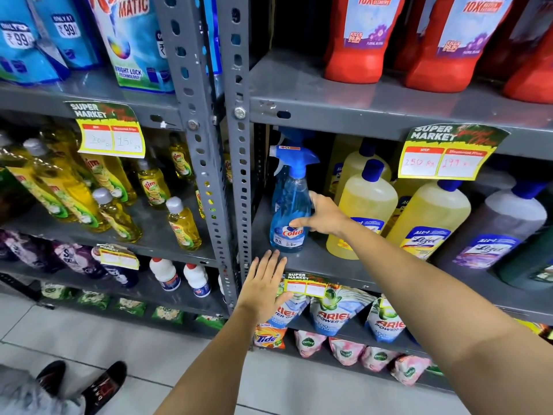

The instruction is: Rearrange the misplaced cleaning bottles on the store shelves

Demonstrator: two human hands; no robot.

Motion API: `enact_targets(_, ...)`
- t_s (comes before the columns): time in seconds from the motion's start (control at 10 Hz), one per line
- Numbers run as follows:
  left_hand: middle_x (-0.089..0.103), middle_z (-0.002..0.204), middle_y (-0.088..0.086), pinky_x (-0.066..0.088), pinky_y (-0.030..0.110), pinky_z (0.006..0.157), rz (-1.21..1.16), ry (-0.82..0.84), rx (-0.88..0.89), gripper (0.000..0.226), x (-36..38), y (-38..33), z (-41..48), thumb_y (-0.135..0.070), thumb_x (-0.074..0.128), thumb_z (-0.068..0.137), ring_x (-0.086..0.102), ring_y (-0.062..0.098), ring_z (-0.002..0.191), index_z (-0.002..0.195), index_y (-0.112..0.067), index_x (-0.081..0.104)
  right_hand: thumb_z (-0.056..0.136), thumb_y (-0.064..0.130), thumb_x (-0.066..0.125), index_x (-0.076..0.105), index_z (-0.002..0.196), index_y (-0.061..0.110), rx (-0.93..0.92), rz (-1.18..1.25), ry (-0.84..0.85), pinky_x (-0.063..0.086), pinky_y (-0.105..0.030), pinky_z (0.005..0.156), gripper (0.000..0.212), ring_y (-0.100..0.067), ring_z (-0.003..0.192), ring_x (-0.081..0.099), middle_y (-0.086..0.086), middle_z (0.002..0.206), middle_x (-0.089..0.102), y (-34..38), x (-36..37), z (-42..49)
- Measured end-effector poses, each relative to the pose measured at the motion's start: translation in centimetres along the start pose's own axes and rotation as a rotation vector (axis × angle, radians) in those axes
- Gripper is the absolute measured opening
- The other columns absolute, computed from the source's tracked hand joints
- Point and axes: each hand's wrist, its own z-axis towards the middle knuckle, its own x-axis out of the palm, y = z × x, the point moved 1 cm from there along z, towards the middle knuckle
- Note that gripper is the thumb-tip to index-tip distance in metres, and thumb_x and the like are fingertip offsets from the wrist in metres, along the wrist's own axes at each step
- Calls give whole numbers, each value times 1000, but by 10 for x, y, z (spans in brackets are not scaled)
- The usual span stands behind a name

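Observation:
A blue spray bottle (288,205) with a Colin label stands upright at the left end of the grey middle shelf (317,262), beside the upright post. My right hand (324,218) wraps its right side, thumb across the front label and fingers behind. Just right of it stand yellow Lizol bottles (366,205) with blue caps, then a purple one (502,232). My left hand (264,284) hovers flat and open in front of the shelf edge below the spray bottle, holding nothing.
Red floor-cleaner bottles (359,40) fill the shelf above. Yellow Vim dish-liquid bottles (182,223) crowd the left bay past the grey posts (239,175). Ariel pouches (332,313) sit on the shelf below. Another person's black shoes (104,384) stand on the tiled floor, lower left.

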Motion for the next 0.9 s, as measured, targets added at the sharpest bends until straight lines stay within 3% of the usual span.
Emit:
enact_targets(0.2, 30, 153, 17, 24, 52, 114, -10, 19, -8, 81, 1, -1, 1, -63, 21, 90, 25, 33, 142, 148, -6, 30, 71, 19, 86, 54, 126, 14, -4, -23, -38, 52, -37, 98, 63, -19, 113, 65, -5, 126, 67, -5, 5, 2)
enact_targets(0.7, 39, 148, 17, 28, 51, 109, 13, 7, 2, 78, 0, -2, 0, -62, 27, 90, 35, 33, 137, 144, -6, 38, 78, 19, 80, 45, 134, 19, 30, 40, -41, 50, -40, 101, 66, -20, 118, 61, -4, 134, 62, -8, 14, -2)
enact_targets(0.8, 37, 150, 16, 25, 49, 110, -3, 27, -12, 76, -4, 0, -1, -61, 26, 91, 32, 32, 139, 145, -8, 34, 76, 21, 82, 46, 131, 18, 58, 35, -39, 49, -38, 101, 66, -19, 116, 61, -4, 132, 63, -8, 12, -4)
enact_targets(0.9, 27, 155, 15, 20, 48, 114, -37, -30, -13, 74, -1, -5, -4, -61, 22, 94, 21, 32, 144, 149, -11, 28, 69, 31, 87, 39, 136, 19, 59, 30, -31, 48, -39, 102, 83, -20, 118, 60, -2, 131, 62, -12, 16, -11)
